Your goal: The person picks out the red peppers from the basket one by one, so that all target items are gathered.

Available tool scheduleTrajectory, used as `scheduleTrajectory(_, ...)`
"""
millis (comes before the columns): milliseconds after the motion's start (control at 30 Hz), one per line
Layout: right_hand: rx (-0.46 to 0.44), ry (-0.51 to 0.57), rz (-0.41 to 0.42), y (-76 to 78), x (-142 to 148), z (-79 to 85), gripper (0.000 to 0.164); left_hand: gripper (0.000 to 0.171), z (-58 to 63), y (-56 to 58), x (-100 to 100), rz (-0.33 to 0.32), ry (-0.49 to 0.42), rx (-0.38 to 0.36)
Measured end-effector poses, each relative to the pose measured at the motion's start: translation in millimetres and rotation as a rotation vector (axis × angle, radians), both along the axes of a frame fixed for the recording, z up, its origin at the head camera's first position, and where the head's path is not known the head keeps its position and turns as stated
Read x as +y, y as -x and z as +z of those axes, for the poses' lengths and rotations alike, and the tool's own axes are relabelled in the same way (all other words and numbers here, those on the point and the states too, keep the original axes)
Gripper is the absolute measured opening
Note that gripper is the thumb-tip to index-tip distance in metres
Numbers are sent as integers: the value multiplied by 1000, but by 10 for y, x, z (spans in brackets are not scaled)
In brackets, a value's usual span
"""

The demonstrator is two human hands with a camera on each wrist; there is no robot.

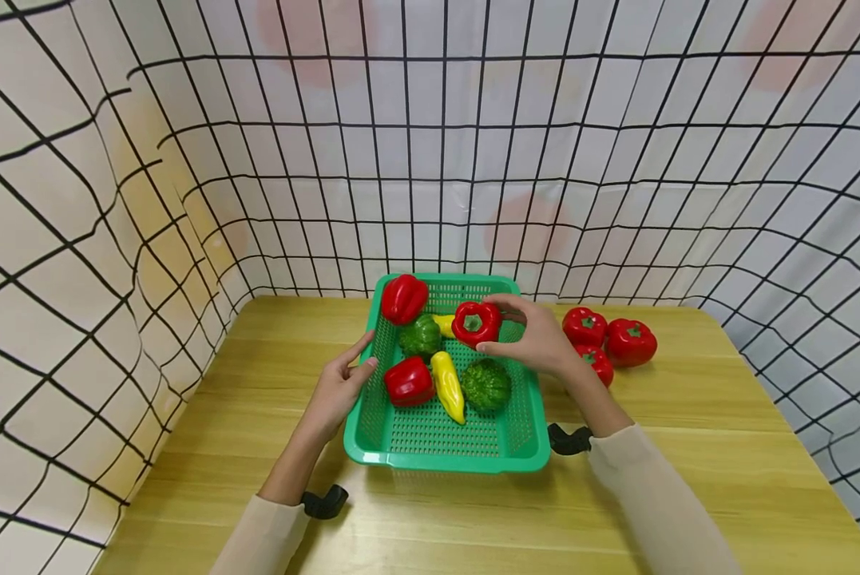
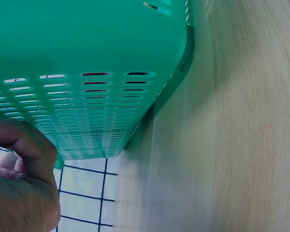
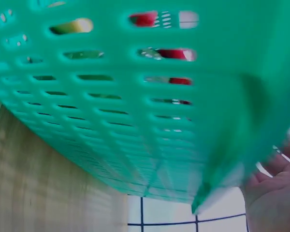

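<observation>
In the head view we see the right hand [image 1: 533, 335] pinching a red pepper [image 1: 477, 323], mid-frame, within the outline of the green basket [image 1: 444, 462]. From the left wrist, we cannot tell whether the left hand [image 2: 28, 188], lower left, grips; from the right, blurred fingers [image 3: 279, 166] show lower right.

A green basket [image 1: 444, 461] was supported on the wooden worktop [image 1: 724, 471]. Its left rim was met by the left hand [image 1: 334, 393]. Over the basket, one red pepper [image 1: 492, 322] was pinched between thumb and fingers of the right hand [image 1: 537, 335]. Two further red peppers [image 1: 410, 382], two green gourds [image 1: 485, 385] and two yellow peppers [image 1: 447, 385] were contained within. Three loose red peppers [image 1: 632, 343] were clustered to the right.
</observation>
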State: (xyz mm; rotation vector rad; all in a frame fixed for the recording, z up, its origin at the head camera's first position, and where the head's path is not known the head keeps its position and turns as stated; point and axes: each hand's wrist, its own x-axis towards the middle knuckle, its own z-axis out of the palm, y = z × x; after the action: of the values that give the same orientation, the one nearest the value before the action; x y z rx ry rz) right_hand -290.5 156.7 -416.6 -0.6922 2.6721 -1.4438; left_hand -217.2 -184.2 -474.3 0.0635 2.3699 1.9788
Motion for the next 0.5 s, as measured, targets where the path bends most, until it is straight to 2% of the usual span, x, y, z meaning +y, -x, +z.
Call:
scheduleTrajectory(200, -2, 81, 5, -109, 167, 46, 68, 52, 3, -1, -6, -8, -9, -5)
scheduleTrajectory(500, -3, 156, -17, -283, 447, 160, 71, 53, -6, -5, -12, -6, -2, -3)
